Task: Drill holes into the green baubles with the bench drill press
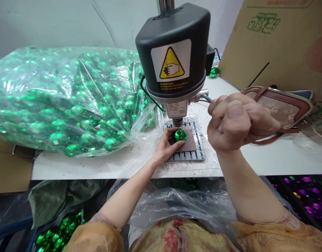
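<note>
My left hand (166, 145) pinches a shiny green ornament ball (179, 135) and holds it on the brown pad (190, 141) of the drill press table, right under the spindle (177, 121). My right hand (235, 120) is closed in a fist around the press's feed lever (206, 98), raised at the right of the machine. The black motor housing (173, 45) with a yellow warning sticker looms above both hands.
A big clear plastic bag (66, 101) full of green balls lies on the white table (268, 157) at left. A brown handbag (281, 108) and a cardboard box (276, 42) stand at right. Below the table edge are bins of green balls (58, 231) and purple balls (308, 199).
</note>
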The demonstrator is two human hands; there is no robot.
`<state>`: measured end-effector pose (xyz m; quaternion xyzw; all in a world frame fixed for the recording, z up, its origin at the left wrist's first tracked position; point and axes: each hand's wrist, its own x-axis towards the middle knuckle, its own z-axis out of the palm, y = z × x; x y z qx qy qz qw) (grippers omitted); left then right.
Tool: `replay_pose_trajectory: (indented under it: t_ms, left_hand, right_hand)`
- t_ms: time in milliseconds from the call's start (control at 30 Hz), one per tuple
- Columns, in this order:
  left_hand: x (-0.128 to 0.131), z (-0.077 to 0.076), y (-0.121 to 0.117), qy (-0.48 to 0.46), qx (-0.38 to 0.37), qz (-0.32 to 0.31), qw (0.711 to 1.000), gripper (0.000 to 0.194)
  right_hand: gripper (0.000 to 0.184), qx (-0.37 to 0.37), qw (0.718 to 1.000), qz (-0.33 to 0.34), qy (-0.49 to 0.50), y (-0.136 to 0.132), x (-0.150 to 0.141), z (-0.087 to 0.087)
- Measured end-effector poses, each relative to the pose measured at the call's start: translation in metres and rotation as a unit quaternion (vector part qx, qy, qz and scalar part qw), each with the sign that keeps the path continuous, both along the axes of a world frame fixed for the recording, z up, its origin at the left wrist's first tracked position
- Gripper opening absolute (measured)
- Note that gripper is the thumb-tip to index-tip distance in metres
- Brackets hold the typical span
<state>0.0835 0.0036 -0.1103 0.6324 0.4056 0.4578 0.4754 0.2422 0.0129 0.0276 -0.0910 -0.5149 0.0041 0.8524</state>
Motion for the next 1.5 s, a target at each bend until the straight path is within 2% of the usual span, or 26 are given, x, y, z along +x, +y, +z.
replay_pose_trajectory:
  t_ms: [300, 500, 567, 633, 700, 767, 800, 833, 900, 967, 1000, 1100, 1200, 1267, 1333, 1367, 1400, 1433, 1500]
  left_hand:
    - [0.000, -0.001, 0.000, 0.002, 0.006, -0.002, 1.000, 0.054]
    - [0.001, 0.003, -0.002, -0.005, 0.006, 0.002, 1.000, 0.053]
    - [0.002, 0.005, -0.001, 0.005, 0.013, 0.001, 1.000, 0.053]
    - [0.004, 0.007, -0.003, 0.023, 0.026, 0.023, 0.999, 0.052]
    - [0.006, 0.010, -0.012, 0.053, 0.052, 0.090, 0.993, 0.050]
    - [0.006, 0.012, -0.030, 0.087, 0.103, 0.165, 0.977, 0.046]
    - [0.005, 0.012, -0.043, 0.100, 0.137, 0.174, 0.970, 0.045]
    - [0.003, 0.010, -0.058, 0.113, 0.175, 0.159, 0.965, 0.045]
    - [-0.001, 0.002, -0.089, 0.147, 0.252, 0.040, 0.956, 0.046]
    - [-0.005, -0.009, -0.117, 0.214, 0.315, -0.099, 0.919, 0.037]
    - [-0.005, -0.015, -0.128, 0.256, 0.335, -0.148, 0.895, 0.031]
    - [-0.008, -0.023, -0.140, 0.323, 0.379, -0.219, 0.839, 0.026]
    - [-0.015, -0.009, -0.118, 0.286, 0.429, -0.207, 0.831, 0.028]
    - [-0.024, 0.011, -0.087, 0.284, 0.431, -0.139, 0.845, 0.028]
    - [-0.035, 0.034, -0.046, 0.331, 0.369, -0.064, 0.866, 0.036]
    - [-0.041, 0.045, -0.025, 0.378, 0.321, -0.032, 0.868, 0.037]
    - [-0.047, 0.056, -0.005, 0.434, 0.284, -0.009, 0.855, 0.037]
    - [-0.052, 0.065, 0.013, 0.502, 0.245, 0.012, 0.830, 0.040]
    - [-0.060, 0.081, 0.040, 0.622, 0.177, 0.066, 0.760, 0.042]
  right_hand:
    - [0.041, 0.049, 0.998, -0.016, -0.049, 0.004, 0.005, -0.007]
    - [0.050, 0.029, 0.998, -0.026, -0.050, 0.000, 0.004, -0.014]
    - [0.053, -0.014, 0.999, -0.032, -0.026, -0.003, 0.002, -0.004]
    - [0.055, -0.077, 0.996, -0.040, 0.004, -0.005, -0.001, 0.014]
    - [0.056, -0.122, 0.992, -0.023, 0.004, -0.003, -0.004, 0.034]
    - [0.056, -0.124, 0.992, -0.004, 0.010, 0.001, -0.005, 0.050]
    - [0.057, -0.118, 0.993, 0.002, 0.013, 0.004, -0.006, 0.054]
    - [0.059, -0.110, 0.994, 0.005, 0.018, 0.007, -0.006, 0.057]
    - [0.063, -0.093, 0.995, 0.006, 0.023, 0.010, -0.006, 0.058]
    - [0.064, -0.078, 0.997, 0.003, 0.028, 0.011, -0.006, 0.056]
    - [0.063, -0.076, 0.997, 0.003, 0.033, 0.010, -0.006, 0.055]
    - [0.054, -0.095, 0.995, 0.016, 0.041, 0.007, -0.006, 0.053]
    - [0.047, -0.083, 0.995, 0.035, 0.040, 0.004, -0.004, 0.052]
    - [0.045, -0.071, 0.996, 0.039, 0.043, 0.003, -0.004, 0.052]
    - [0.044, -0.097, 0.994, 0.037, 0.041, 0.001, -0.004, 0.052]
    - [0.043, -0.109, 0.993, 0.033, 0.043, 0.000, -0.004, 0.052]
    - [0.043, -0.122, 0.991, 0.028, 0.040, -0.001, -0.004, 0.052]
    - [0.044, -0.131, 0.990, 0.024, 0.039, -0.002, -0.005, 0.052]
    - [0.044, -0.126, 0.991, 0.015, 0.037, -0.002, -0.005, 0.052]
